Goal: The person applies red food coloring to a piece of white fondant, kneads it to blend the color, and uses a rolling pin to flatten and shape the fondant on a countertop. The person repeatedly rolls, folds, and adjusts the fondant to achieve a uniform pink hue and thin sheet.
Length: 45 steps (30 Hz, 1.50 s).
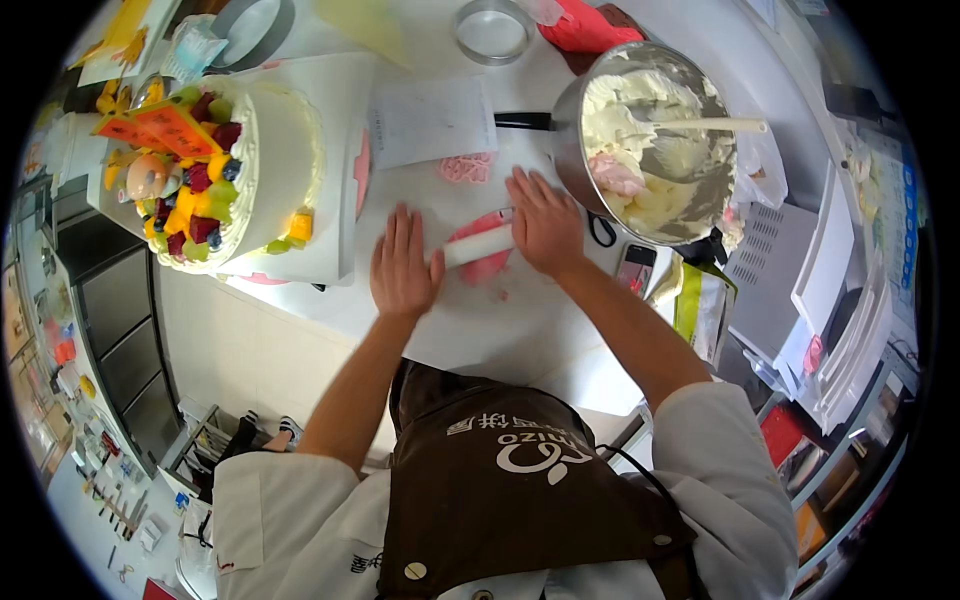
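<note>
Under my two palms lies a white rolling pin (pixel 480 246), crossing a flattened sheet of pink dough or fondant (pixel 486 270) on the white worktop. My left hand (pixel 405 262) rests flat on the pin's left end, fingers straight and close together. On its right end presses my right hand (pixel 546 221), also flat, with fingers stretched forward. The pin's two ends are hidden beneath my hands. Small pink crumbs (pixel 502 295) are scattered on the near side of the sheet. Beyond it, thin pink strands (pixel 465 168) lie partly under a sheet of paper (pixel 435 120) bearing writing.
At left stands a tall white cake (pixel 274 165) topped with cut fruit (pixel 196 199). A steel bowl (pixel 568 157) of cream with a spatula (pixel 705 124) is at right, near scissors (pixel 602 229) and a phone (pixel 637 268). Round cake tins (pixel 493 34) sit at the back.
</note>
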Each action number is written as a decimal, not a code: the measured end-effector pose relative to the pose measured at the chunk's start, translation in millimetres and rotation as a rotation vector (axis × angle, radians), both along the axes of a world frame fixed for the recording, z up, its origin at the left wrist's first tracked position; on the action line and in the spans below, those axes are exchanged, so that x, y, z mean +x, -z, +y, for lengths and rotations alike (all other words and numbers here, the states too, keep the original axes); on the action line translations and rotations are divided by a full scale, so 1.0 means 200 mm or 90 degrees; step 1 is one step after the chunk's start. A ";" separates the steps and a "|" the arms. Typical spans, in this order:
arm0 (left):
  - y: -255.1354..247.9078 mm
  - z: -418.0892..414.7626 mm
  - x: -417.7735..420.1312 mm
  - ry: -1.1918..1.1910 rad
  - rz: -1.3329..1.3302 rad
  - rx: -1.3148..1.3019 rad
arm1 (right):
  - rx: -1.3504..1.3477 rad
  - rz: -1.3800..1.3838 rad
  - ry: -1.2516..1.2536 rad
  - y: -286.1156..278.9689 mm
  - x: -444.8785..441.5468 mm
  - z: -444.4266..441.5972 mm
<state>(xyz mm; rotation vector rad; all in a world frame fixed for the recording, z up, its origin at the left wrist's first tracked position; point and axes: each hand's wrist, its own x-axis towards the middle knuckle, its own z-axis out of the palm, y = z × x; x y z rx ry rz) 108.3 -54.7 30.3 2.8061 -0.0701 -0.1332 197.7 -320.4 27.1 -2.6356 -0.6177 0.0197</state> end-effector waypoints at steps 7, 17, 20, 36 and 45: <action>-0.06 -0.04 -0.09 -0.025 -0.025 -0.019 | -0.070 0.001 0.006 -0.03 -0.13 -0.03; -0.06 0.02 0.26 -0.011 -0.101 0.113 | 0.058 -0.028 0.040 0.05 0.11 0.04; -0.02 -0.01 0.01 -0.019 -0.072 0.032 | -0.025 -0.027 0.023 0.04 -0.10 -0.03; -0.09 -0.08 -0.35 0.020 -0.039 -0.001 | -0.064 0.013 0.043 -0.10 -0.50 -0.08; -0.16 -0.27 0.32 0.031 0.026 -0.077 | -0.033 0.047 0.106 -0.13 -0.61 -0.13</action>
